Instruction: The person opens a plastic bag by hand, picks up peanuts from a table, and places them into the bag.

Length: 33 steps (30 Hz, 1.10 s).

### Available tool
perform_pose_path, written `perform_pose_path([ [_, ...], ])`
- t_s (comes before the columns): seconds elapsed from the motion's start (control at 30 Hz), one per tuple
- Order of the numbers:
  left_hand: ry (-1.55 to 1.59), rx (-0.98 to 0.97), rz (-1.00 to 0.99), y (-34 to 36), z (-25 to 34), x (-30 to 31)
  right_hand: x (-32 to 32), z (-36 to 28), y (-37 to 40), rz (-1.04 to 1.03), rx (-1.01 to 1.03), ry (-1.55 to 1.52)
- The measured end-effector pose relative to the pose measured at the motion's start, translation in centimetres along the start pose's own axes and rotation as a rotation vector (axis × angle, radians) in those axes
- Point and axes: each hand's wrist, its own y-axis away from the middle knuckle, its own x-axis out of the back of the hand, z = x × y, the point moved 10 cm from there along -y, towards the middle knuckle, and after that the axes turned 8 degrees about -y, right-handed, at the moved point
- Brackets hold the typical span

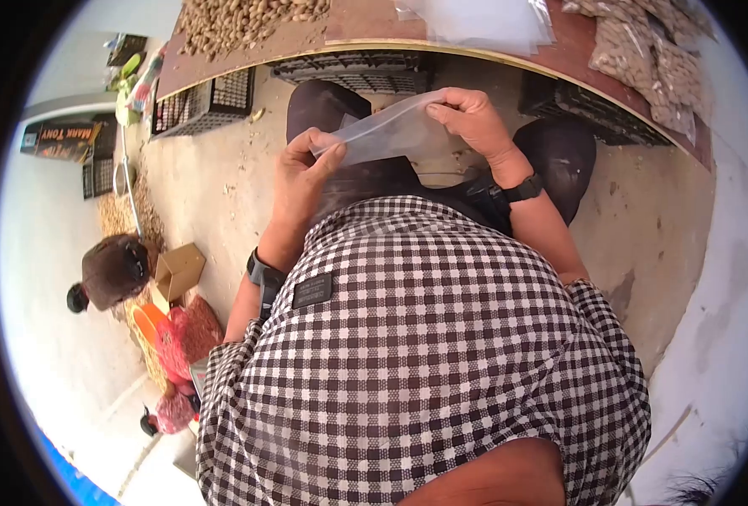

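Observation:
A clear plastic bag (382, 133) is stretched between my two hands above my lap. My left hand (305, 173) pinches its left end between thumb and fingers. At the bag's upper right corner my right hand (475, 122) grips the edge, thumb against curled fingers. Nothing shows inside the bag. Ahead of me, a stack of flat clear bags (484, 25) lies on the brown table (365, 29). Loose peanuts (239, 24) are heaped on the table's left part, and filled bags of peanuts (631, 63) lie at its right end.
Black crates (222, 103) stand under the table. At the left are a cardboard box (178, 271), a red sack (190, 337), an orange scoop-like object (148, 322) and peanuts on the floor. Two other people (114, 271) are low down there.

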Motion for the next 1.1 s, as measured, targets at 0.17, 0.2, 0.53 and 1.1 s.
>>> perform_pose_path([
  [0.17, -0.131, -0.054, -0.067, 0.3, 0.1, 0.7, -1.3, -2.7, 1.4, 0.152, 0.027, 0.212],
  [0.2, -0.130, -0.148, -0.070, 0.2, 0.3, 1.2, -2.0, -3.0, 1.6, 0.153, 0.037, 0.220],
  [0.53, 0.160, -0.197, -0.044, 1.7, 0.9, 3.7, -5.4, -5.6, 3.1, 0.194, 0.086, 0.426],
  [1.1, 0.108, -0.384, 0.202, 6.3, 5.6, 8.8, -12.4, -10.9, 4.8, 0.128, 0.165, 0.237],
])
